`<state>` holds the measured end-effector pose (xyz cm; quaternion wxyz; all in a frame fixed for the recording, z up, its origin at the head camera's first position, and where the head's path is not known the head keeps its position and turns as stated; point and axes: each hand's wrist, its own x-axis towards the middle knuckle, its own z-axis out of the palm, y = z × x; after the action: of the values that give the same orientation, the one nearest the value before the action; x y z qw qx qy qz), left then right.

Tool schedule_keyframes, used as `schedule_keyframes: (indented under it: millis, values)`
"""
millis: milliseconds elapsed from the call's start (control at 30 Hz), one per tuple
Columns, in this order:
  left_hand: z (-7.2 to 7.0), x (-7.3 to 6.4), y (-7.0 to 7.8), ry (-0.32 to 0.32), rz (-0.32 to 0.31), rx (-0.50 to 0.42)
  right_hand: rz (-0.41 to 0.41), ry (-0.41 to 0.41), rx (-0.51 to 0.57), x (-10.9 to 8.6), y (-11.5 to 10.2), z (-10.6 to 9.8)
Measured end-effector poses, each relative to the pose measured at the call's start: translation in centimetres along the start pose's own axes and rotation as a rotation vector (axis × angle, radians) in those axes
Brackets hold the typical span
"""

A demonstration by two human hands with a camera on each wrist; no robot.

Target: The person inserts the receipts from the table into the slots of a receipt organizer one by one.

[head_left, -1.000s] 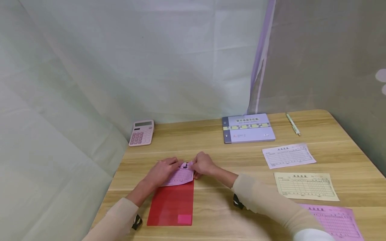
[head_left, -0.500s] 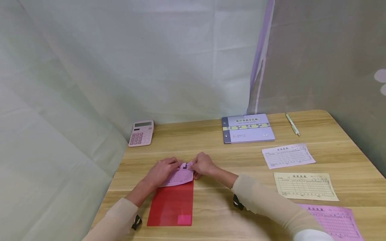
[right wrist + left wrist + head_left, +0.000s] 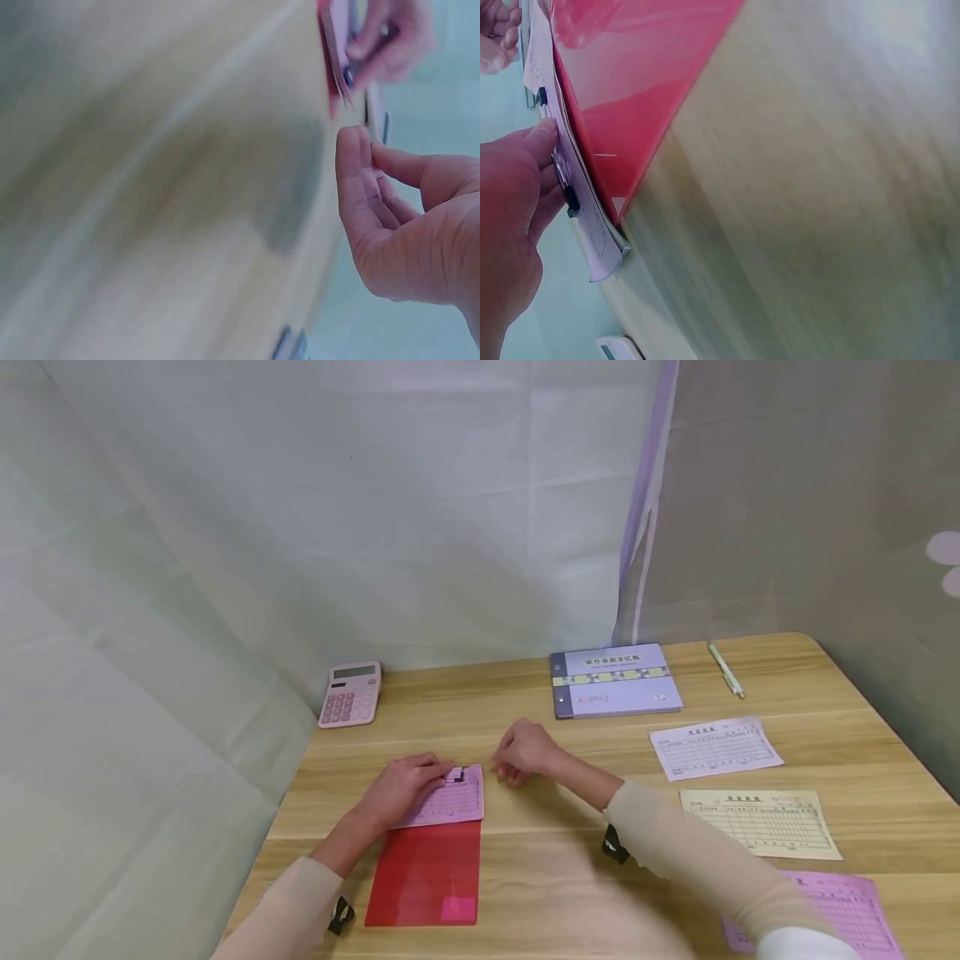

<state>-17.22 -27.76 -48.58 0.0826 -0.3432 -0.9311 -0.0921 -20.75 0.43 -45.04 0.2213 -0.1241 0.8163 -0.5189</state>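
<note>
My left hand (image 3: 402, 785) lies over the top end of a red file folder (image 3: 423, 872), at the left of the table. In the left wrist view its thumb and fingers pinch the metal clip (image 3: 564, 180), a bar with black ends. Under the clip are purple printed slips (image 3: 450, 803), covering the folder's upper part. The slips' left side is hidden by the hand in the head view. My right hand (image 3: 522, 752) hovers just right of the slips' upper corner, fingers loosely curled and holding nothing. In the right wrist view its thumb (image 3: 405, 165) is close to the fingertips.
A pink calculator (image 3: 351, 695) stands at the back left. At the back are a lilac account book (image 3: 618, 693) and a pen (image 3: 725, 668). On the right lie a white slip (image 3: 716, 748), a yellow slip (image 3: 761, 827) and a pink slip (image 3: 843, 906). Curtains hang behind the table.
My right hand has let go of the slips' right corner and moved up and right. That corner now lies flatter, in full sight. The left hand has stayed at the clip.
</note>
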Motion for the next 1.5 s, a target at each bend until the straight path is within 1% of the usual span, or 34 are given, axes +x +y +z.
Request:
schedule_keyframes:
  millis: [100, 233, 333, 400, 467, 567, 700, 833, 933, 1000, 1133, 1267, 1367, 1500]
  values:
    - [-0.1, 0.0, -0.1, -0.017, -0.026, -0.022, -0.044, 0.016, -0.014, -0.4, 0.0, -2.4]
    - [-0.3, -0.1, -0.2, -0.023, -0.038, -0.032, -0.140, 0.045, -0.068, -1.3, 0.4, -6.1]
    - [-0.4, 0.0, -0.2, -0.026, -0.035, -0.027, -0.221, 0.072, -0.140, -2.4, 1.2, -9.1]
    - [-0.4, 0.0, -0.2, -0.028, -0.036, -0.027, -0.255, 0.084, -0.160, -3.1, 2.0, -11.0]
    - [-0.5, 0.0, -0.1, -0.031, -0.038, -0.027, -0.272, 0.105, -0.175, -3.9, 2.8, -13.0]
    - [-0.4, -0.1, -0.2, -0.024, -0.037, -0.029, -0.270, 0.131, -0.175, -5.4, 4.0, -15.7]
    - [-0.3, -0.2, -0.1, -0.017, -0.037, -0.026, -0.255, 0.183, -0.221, -7.9, 6.0, -19.3]
    - [-0.1, -0.1, -0.1, -0.023, -0.038, -0.023, -0.237, 0.286, -0.282, -10.7, 8.3, -22.9]
    - [0.0, -0.1, 0.0, -0.021, -0.029, -0.026, -0.176, 0.361, -0.312, -12.6, 10.1, -25.1]
    - [-0.1, -0.1, 0.0, -0.023, -0.030, -0.028, -0.127, 0.393, -0.335, -13.7, 11.5, -26.4]
    - [-0.2, -0.2, -0.1, -0.023, -0.032, -0.033, -0.055, 0.423, -0.350, -15.1, 14.1, -28.2]
    - [-0.2, -0.2, -0.2, -0.031, -0.039, -0.040, -0.006, 0.409, -0.339, -16.1, 16.4, -29.1]
    - [-0.3, -0.2, -0.2, -0.038, -0.042, -0.043, -0.004, 0.397, -0.329, -16.5, 17.7, -29.2]
    - [-0.3, -0.2, -0.2, -0.039, -0.040, -0.040, -0.007, 0.415, -0.316, -16.8, 18.9, -29.2]
